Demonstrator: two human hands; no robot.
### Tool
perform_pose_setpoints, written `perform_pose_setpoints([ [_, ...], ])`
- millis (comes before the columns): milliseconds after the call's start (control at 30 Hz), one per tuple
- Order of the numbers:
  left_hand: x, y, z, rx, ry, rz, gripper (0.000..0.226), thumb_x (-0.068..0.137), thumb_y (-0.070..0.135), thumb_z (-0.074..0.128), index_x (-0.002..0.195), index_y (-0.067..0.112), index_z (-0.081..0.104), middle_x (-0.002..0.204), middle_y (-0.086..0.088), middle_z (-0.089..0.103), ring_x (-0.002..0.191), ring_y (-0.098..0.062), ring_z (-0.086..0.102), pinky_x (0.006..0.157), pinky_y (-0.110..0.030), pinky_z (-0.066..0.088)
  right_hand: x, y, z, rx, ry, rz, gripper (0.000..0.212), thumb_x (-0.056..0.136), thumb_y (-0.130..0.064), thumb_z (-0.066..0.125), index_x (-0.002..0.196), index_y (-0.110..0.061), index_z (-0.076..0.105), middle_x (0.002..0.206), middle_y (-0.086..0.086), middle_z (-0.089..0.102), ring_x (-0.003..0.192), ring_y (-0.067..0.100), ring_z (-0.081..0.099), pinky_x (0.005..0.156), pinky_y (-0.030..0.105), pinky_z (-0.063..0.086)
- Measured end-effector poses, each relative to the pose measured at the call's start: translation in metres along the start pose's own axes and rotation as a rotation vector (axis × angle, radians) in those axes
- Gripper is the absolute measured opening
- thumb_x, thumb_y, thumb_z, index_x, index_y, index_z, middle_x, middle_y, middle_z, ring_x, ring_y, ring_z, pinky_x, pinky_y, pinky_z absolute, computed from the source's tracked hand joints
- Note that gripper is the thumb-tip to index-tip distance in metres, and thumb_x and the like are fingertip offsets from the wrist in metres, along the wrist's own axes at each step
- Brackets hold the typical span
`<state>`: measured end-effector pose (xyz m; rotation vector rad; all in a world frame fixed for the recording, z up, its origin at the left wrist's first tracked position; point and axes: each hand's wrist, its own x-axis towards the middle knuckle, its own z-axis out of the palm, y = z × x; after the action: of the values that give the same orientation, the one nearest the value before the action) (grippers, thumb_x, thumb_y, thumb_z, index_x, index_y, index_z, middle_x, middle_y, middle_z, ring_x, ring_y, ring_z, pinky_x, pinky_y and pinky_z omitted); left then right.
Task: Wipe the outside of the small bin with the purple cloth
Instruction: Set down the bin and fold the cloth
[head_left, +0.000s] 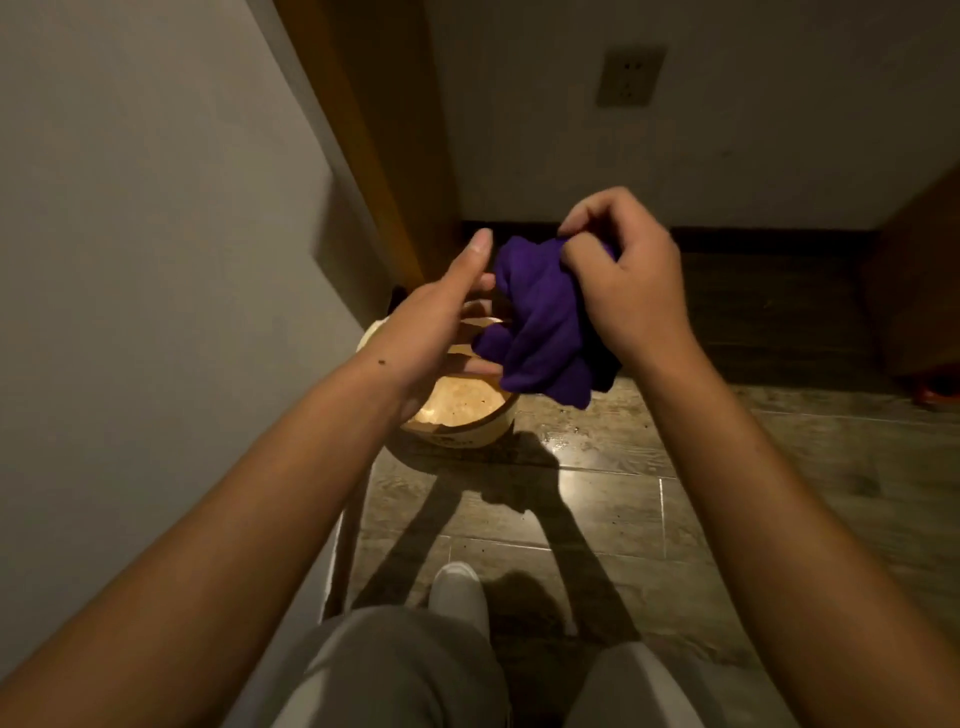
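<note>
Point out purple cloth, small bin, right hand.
purple cloth (540, 332), head view, middle folds.
small bin (470, 439), head view, front outer wall.
right hand (628, 291), head view, back of hand.

The crumpled deep-purple cloth (540, 322) looks soft, matt and slightly fuzzy, its folds taking no shine; the small round cream-coloured bin (467, 426) has a smooth outer wall with a faint sheen, plastic by the look of it. The grey-brown wood-grain plank floor (613, 499) is glossy, throwing back streaks of light; the pale painted wall (156, 208) is flat and matt.
</note>
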<state>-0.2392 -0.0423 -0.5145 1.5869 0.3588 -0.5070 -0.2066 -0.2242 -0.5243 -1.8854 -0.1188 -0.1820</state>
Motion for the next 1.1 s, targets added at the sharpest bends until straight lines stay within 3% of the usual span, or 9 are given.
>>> perform_pose_setpoints([
  [133, -0.042, 0.064, 0.012, 0.008, -0.087, 0.083, 0.054, 0.085, 0.065, 0.065, 0.124, 0.028, 0.065, 0.113, 0.005, 0.076, 0.103, -0.016, 0.072, 0.078, -0.034, 0.060, -0.003, -0.072, -0.021, 0.040, -0.004, 0.006, 0.012, 0.089, -0.020, 0.069, 0.101, -0.019, 0.064, 0.098, -0.007, 0.067, 0.091, 0.003, 0.064, 0.081, 0.019, 0.051],
  [300, -0.104, 0.143, 0.015, -0.062, 0.010, 0.174, 0.034, 0.101, 0.042, 0.056, 0.129, 0.023, 0.061, 0.119, -0.002, 0.072, 0.104, -0.020, 0.071, 0.074, -0.029, 0.057, -0.005, -0.177, -0.046, 0.128, -0.016, 0.065, 0.016, 0.102, -0.028, 0.056, 0.113, -0.021, 0.064, 0.112, 0.001, 0.067, 0.105, 0.012, 0.064, 0.091, 0.033, 0.054],
  [400, -0.146, 0.198, 0.014, -0.190, 0.071, 0.183, 0.033, 0.095, 0.036, 0.058, 0.125, 0.024, 0.064, 0.119, -0.001, 0.072, 0.107, -0.020, 0.069, 0.076, -0.029, 0.055, -0.007, -0.239, -0.071, 0.171, 0.054, 0.154, 0.028, 0.100, -0.038, 0.056, 0.125, -0.028, 0.061, 0.125, -0.009, 0.064, 0.115, 0.002, 0.061, 0.096, 0.024, 0.052],
  [500, -0.183, 0.253, 0.015, -0.358, 0.141, 0.191, 0.027, 0.096, 0.024, 0.055, 0.121, 0.023, 0.066, 0.121, -0.003, 0.072, 0.112, -0.020, 0.068, 0.081, -0.034, 0.056, -0.012, -0.287, -0.101, 0.261, 0.189, 0.412, 0.046, 0.094, -0.055, 0.055, 0.135, -0.036, 0.056, 0.134, -0.016, 0.059, 0.120, -0.002, 0.058, 0.089, 0.019, 0.052],
  [633, -0.217, 0.302, 0.024, -0.724, 0.109, 0.179, 0.021, 0.096, 0.004, 0.050, 0.106, 0.010, 0.068, 0.104, -0.008, 0.076, 0.101, -0.020, 0.072, 0.080, -0.033, 0.057, -0.032, -0.321, -0.125, 0.673, 0.073, 0.862, 0.074, 0.087, -0.080, 0.049, 0.142, -0.032, 0.058, 0.143, 0.000, 0.065, 0.130, 0.027, 0.062, 0.109, 0.056, 0.048],
  [733, -0.238, 0.334, 0.030, -0.862, 0.038, 0.156, 0.027, 0.092, -0.005, 0.043, 0.102, 0.006, 0.065, 0.105, -0.017, 0.070, 0.107, -0.028, 0.064, 0.100, -0.043, 0.049, -0.030, -0.358, -0.131, 1.200, 0.011, 0.756, 0.080, 0.087, -0.070, 0.065, 0.149, -0.022, 0.053, 0.151, 0.010, 0.060, 0.138, 0.039, 0.056, 0.115, 0.061, 0.042],
  [900, -0.244, 0.378, 0.009, -0.836, -0.068, 0.151, 0.049, 0.087, 0.002, 0.051, 0.135, -0.004, 0.054, 0.135, -0.025, 0.060, 0.129, -0.041, 0.053, 0.115, -0.056, 0.034, 0.026, -0.415, -0.128, 0.943, 0.176, 0.674, 0.067, 0.080, -0.041, 0.088, 0.137, -0.019, 0.061, 0.128, 0.007, 0.075, 0.117, 0.028, 0.072, 0.089, 0.040, 0.062],
  [1000, -0.237, 0.409, -0.016, -0.778, -0.124, 0.166, 0.038, 0.095, 0.023, 0.059, 0.126, 0.002, 0.065, 0.130, -0.019, 0.067, 0.124, -0.033, 0.060, 0.106, -0.045, 0.044, 0.049, -0.435, -0.137, 0.790, 0.211, 0.597, 0.042, 0.089, -0.025, 0.081, 0.128, -0.019, 0.068, 0.121, 0.004, 0.078, 0.113, 0.025, 0.074, 0.087, 0.037, 0.062],
  [1100, -0.225, 0.435, -0.031, -0.425, -0.043, 0.203, 0.055, 0.077, 0.044, 0.076, 0.121, 0.012, 0.069, 0.119, -0.006, 0.074, 0.111, -0.016, 0.069, 0.081, -0.025, 0.054, 0.070, -0.451, -0.147, 0.674, 0.232, 0.522, 0.039, 0.088, -0.016, 0.081, 0.125, -0.014, 0.071, 0.119, 0.007, 0.078, 0.112, 0.025, 0.075, 0.086, 0.035, 0.061],
])
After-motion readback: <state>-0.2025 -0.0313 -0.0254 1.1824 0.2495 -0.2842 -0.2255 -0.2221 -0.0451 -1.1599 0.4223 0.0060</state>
